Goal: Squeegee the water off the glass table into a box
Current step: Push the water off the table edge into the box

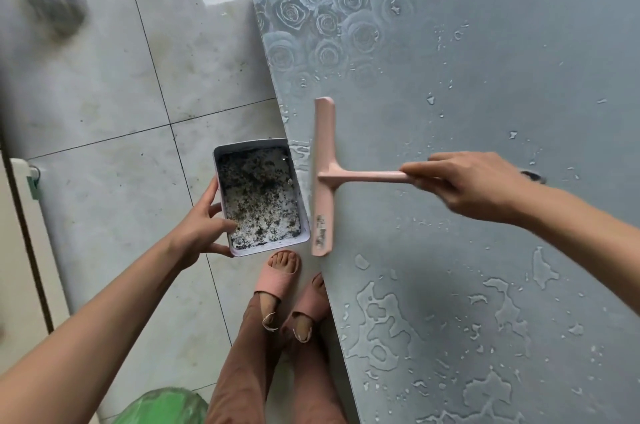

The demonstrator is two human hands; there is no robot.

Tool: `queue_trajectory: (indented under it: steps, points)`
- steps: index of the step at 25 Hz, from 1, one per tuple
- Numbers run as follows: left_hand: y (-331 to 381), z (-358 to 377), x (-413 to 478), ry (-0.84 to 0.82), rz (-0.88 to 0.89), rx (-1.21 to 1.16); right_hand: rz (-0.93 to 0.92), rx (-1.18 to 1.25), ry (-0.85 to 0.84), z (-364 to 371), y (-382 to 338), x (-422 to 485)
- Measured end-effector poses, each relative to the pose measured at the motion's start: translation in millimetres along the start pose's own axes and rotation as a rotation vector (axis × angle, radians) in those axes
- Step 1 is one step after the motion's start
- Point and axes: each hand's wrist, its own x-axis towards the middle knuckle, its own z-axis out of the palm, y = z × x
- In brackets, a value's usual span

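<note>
Squeegee [323, 177] seeming light, stiff; your right hand [467, 184] is gripping its handle end. Your left hand [201, 226] is clasping the box [251, 143], likely slippery, beside the counter [485, 77].

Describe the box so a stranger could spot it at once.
Start at the grey glass table with the rose pattern and find its edge nearest the tiled floor. Just off that edge, beside the pink squeegee, the left hand holds the box. It is the only open rectangular container: pale walls, dark specks scattered across its bottom.
</note>
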Motion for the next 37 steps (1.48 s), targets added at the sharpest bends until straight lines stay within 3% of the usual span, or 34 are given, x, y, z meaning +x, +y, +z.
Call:
queue_trajectory:
  steps: [5,11,16,22,26,33,37]
  points:
    - [0.6,-0.2,-0.7,-0.001,-0.01,-0.016,0.088,-0.047,-0.076,-16.0,22.4,-24.9]
    - [-2.3,2.4,-1.1,0.022,-0.003,-0.037,-0.12,-0.098,0.054,-5.8,-34.9,36.7]
    - [-2.3,0.1,1.2,0.014,-0.004,-0.024,0.05,-0.153,-0.026,-26.3,-8.2,9.5]
    - [-8.7,3.9,1.4,0.035,-0.011,-0.033,0.02,0.007,0.021,-10.1,-57.3,34.9]
    - [-13.5,5.8,-6.5,0.036,-0.038,-0.043,0.168,0.454,0.109,-37.0,-45.3,21.4]
    - [-28.7,0.4,-38.9,0.056,-0.057,-0.038,0.297,0.41,0.197,-17.7,-70.1,70.9]
    - [-40.8,-3.3,-61.4,0.031,-0.068,-0.066,0.34,0.408,0.183,35.4,-73.9,-24.1]
